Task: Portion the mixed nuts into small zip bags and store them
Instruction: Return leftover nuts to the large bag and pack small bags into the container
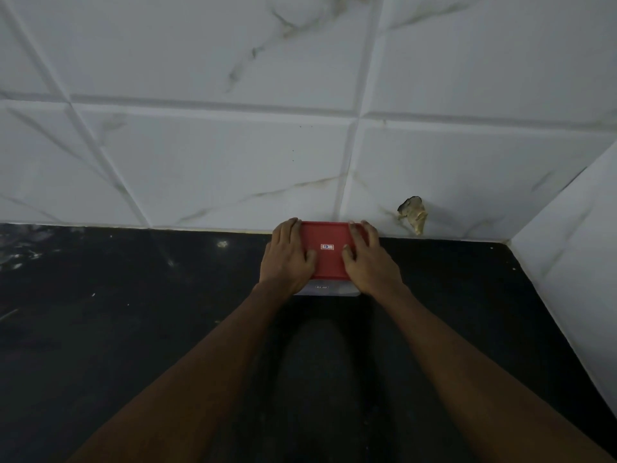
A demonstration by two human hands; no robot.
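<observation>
Two hands are pressing on a lidded box at the back of a dark counter.

The red rectangular plastic lid (329,259) is sitting on a clear plastic container (330,289), which is standing on the black stone countertop (133,312) with its far edge right against the white marble-veined tiled wall (217,162); its contents are not showing. The left hand (287,259) is lying flat over the lid's left end and the right hand (369,262) over its right end, fingers stretched toward the far edge, thumbs resting on top near the small white label. A broken, chipped hole (413,213) is gaping in the tile just right of the box, near the corner where a white side wall (574,235) is meeting the back wall.
</observation>
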